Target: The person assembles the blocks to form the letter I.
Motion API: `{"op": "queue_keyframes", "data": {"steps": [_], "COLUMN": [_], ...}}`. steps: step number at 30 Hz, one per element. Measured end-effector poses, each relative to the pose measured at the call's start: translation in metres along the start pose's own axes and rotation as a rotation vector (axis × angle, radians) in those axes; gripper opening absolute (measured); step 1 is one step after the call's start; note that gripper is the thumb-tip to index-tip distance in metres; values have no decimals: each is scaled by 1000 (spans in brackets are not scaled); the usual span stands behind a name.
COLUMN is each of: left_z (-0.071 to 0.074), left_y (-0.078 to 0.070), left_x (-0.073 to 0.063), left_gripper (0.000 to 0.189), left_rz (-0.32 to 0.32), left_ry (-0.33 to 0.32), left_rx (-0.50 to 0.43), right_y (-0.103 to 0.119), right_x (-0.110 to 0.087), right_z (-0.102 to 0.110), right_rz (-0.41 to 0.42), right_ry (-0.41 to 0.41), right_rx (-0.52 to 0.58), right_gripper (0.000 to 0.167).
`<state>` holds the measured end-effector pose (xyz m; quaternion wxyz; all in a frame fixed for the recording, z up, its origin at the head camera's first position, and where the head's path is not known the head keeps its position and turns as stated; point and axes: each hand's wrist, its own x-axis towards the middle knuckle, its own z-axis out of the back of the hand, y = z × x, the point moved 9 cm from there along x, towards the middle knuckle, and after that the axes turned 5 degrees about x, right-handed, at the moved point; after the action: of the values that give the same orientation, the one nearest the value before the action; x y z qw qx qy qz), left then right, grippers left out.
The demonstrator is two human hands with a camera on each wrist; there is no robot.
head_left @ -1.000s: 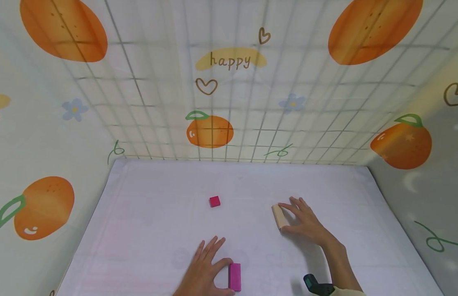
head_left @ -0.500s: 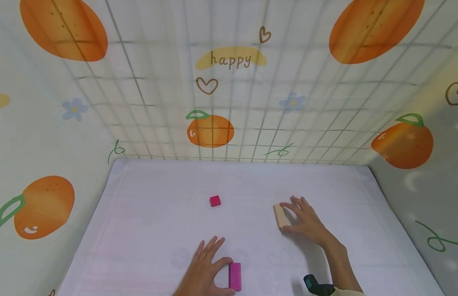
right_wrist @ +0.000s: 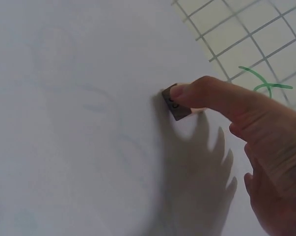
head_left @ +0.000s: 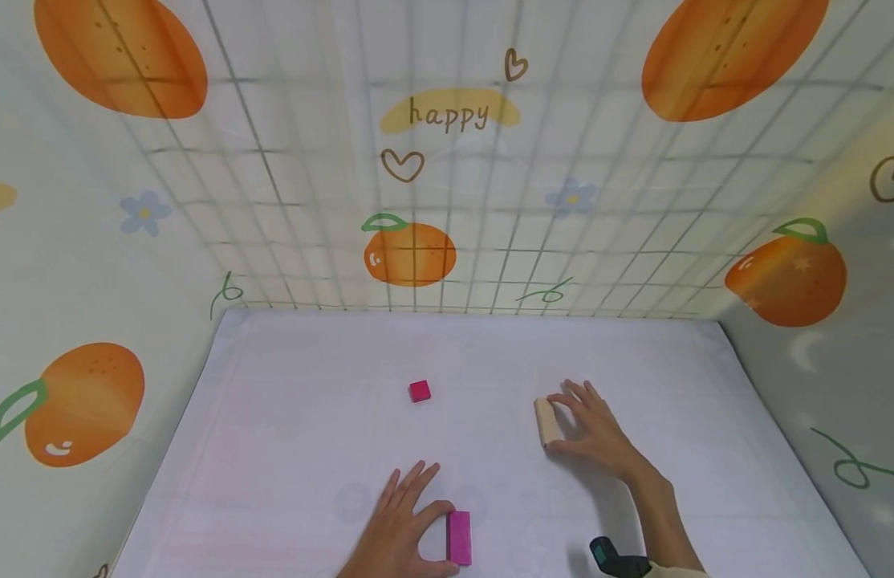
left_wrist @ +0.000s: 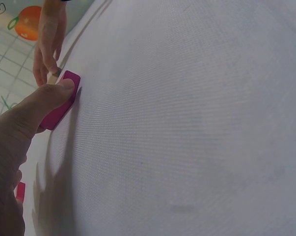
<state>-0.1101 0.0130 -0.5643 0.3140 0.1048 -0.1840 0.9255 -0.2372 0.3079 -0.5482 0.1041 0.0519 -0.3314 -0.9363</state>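
My left hand [head_left: 400, 522] pinches a magenta rectangular block [head_left: 459, 538] by its two ends, thumb at the near end and index finger at the far end. In the left wrist view the thumb presses the end of that magenta block [left_wrist: 62, 105]. Farther off to the right, my right hand [head_left: 595, 433] holds a pale wooden block [head_left: 545, 423] end to end between thumb and index finger. Its dark end face [right_wrist: 176, 104], with a marking partly under the thumb, shows in the right wrist view. The other fingers of both hands are extended.
A small red cube [head_left: 420, 392] stands on the white-covered table [head_left: 310, 385], beyond the left hand. Cloth printed with oranges and a grid [head_left: 447, 193] rises at the back and both sides. A dark device [head_left: 616, 558] sits at the right wrist.
Both hands keep their grip on the two blocks, with almost no movement. The whole head view has shifted very slightly.
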Motion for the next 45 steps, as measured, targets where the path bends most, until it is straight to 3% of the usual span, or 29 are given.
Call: {"op": "queue_keyframes", "data": {"steps": [16,23,35,45], "left_z": [1,3,-5,-9], "left_y": [0,-1,0,3], "left_x": [0,0,0,-1], "left_gripper": [58,58,59,61], "left_rz": [-2,-2,58,91], "left_ry": [-7,-10,115,176], "left_rx": [-10,-11,-31,-39], "right_y": [12,31,53,82], "right_x": [-4,-4,-8,-12], "right_z": [-11,-20,-41,-55], "right_rz": [46,143,193,247], "right_ry": [-18,-34,-19,-1], "right_rx": [-4,36,83,81], "right_gripper": [70,69,68,70]}}
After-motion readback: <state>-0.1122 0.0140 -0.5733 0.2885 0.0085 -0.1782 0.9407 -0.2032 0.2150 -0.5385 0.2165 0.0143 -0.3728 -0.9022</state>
